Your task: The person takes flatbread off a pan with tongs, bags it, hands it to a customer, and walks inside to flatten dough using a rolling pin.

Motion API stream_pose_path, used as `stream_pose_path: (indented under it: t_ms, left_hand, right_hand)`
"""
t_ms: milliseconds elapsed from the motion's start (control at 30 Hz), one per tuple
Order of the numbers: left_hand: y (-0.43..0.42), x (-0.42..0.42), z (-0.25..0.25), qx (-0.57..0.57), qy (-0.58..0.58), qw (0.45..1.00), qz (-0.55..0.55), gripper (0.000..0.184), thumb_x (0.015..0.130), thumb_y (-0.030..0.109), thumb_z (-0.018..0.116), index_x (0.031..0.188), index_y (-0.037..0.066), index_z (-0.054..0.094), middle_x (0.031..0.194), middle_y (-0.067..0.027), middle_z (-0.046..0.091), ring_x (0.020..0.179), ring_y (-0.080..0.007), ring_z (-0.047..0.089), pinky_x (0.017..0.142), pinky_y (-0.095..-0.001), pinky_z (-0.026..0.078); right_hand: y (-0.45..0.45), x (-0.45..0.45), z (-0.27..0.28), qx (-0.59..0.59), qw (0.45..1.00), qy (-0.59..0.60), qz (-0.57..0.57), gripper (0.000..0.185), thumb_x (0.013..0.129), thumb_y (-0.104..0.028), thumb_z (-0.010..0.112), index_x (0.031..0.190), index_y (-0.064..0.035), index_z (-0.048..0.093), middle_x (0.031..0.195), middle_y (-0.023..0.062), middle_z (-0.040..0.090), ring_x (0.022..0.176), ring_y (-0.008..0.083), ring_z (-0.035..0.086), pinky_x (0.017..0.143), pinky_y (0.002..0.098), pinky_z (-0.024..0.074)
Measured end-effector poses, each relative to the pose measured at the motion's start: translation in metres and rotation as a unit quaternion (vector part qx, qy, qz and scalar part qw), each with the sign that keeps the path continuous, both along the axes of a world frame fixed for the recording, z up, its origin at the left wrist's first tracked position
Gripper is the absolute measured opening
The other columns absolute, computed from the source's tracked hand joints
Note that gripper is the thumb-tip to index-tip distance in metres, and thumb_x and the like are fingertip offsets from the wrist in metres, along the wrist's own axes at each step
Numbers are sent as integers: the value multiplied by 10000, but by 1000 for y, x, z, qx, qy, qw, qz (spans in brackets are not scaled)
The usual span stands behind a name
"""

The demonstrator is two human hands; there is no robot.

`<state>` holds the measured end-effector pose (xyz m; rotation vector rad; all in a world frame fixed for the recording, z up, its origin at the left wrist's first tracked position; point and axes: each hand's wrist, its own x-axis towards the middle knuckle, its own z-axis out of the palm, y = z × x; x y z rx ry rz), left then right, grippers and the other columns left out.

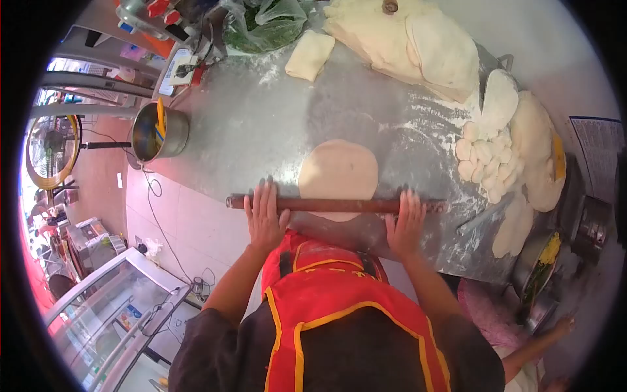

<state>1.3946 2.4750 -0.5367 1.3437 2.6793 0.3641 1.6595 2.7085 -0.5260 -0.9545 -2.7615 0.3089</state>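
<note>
A brown wooden rolling pin (339, 205) lies sideways across the near part of a flat, round sheet of dough (338, 171) on the metal table. My left hand (264, 212) rests on the pin's left part, its fingers stretched out over the wood. On the right part, my right hand (406, 221) lies in the same way, fingers extended and the thumb apart. Neither hand's fingers are wrapped round the pin. Most of the dough sheet shows beyond the pin, and a small edge shows on the near side.
Large dough (405, 46) and a small dough block (310, 56) lie at the back, beside a bag of greens (264, 26). Small dough pieces (483, 157) are heaped at right. A pot (176, 134) stands at the left edge. Another person's arm (539, 346) shows lower right.
</note>
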Motion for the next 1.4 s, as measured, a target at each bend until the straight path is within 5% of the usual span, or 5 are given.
stream_pose_path:
  t_ms: [333, 767, 1067, 1200, 1400]
  left_hand:
    - [178, -151, 4, 28, 158, 986, -42, 638, 979, 426, 400, 1479, 42, 308, 1544, -150, 293, 1443, -313, 225, 1162, -538, 120]
    - [-12, -64, 25, 105, -38, 994, -19, 318, 721, 119, 693, 1014, 73, 578, 943, -137, 587, 917, -353, 550, 805, -470, 408]
    - [2, -99, -21, 85, 40, 988, 126, 500, 754, 111, 700, 1207, -3, 524, 1190, -200, 531, 1101, -382, 506, 954, -459, 386]
    - [104, -66, 26, 220, -131, 958, -133, 854, 681, 51, 780, 1408, -34, 340, 1442, -241, 378, 1320, -392, 381, 1086, -451, 315]
    - [221, -70, 96, -23, -452, 870, -194, 300, 873, 252, 669, 1051, 11, 689, 923, -140, 705, 871, -263, 668, 792, -343, 495]
  right_hand:
    - [153, -141, -2, 91, 995, 0, -50, 606, 919, -314, 556, 1440, -60, 379, 1486, 156, 381, 1391, 323, 322, 1129, 533, 223]
    - [75, -110, 34, 85, 980, 162, 85, 478, 739, -9, 671, 1196, -60, 543, 1304, 152, 497, 1212, 342, 466, 1097, 506, 291]
    - [83, -221, -6, -283, 957, -32, 52, 269, 730, -180, 689, 966, -72, 615, 1066, 126, 630, 1063, 325, 552, 923, 442, 433]
    - [74, -189, 11, -291, 943, 40, 155, 235, 762, -191, 676, 972, -90, 651, 985, 153, 653, 970, 343, 604, 845, 430, 477]
    - [136, -112, 115, -428, 886, 169, 57, 184, 819, -70, 643, 1000, -38, 644, 828, 43, 635, 799, 118, 582, 734, 282, 473]
